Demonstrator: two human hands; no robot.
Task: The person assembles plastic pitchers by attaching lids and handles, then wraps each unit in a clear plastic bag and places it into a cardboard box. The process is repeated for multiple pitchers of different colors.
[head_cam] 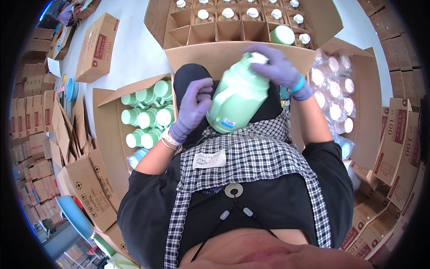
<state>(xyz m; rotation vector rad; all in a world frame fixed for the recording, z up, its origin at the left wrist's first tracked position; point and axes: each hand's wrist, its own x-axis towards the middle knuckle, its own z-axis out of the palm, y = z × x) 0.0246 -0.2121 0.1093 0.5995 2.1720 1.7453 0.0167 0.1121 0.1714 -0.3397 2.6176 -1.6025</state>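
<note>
A light green plastic jug (238,97) with a handle and a blue-and-white sticker lies tilted over my lap. My right hand (277,65), in a purple glove, grips its white top, which is blurred. My left hand (195,106), gloved alike, is beside the jug's lower left side with fingers curled; whether it touches the jug is unclear. Beyond my knees stands a divided cardboard box (235,50) with several white-capped bottles (252,12) in its cells. One green round lid (282,35) shows in its front row.
At left, an open carton holds green handled containers (147,119). At right, another holds plastic-wrapped, pale-topped pieces (335,90). A closed carton (97,48) stands on the floor, upper left. Flattened cardboard (72,124), a blue basin (75,215) and stacked cartons (393,144) are around me.
</note>
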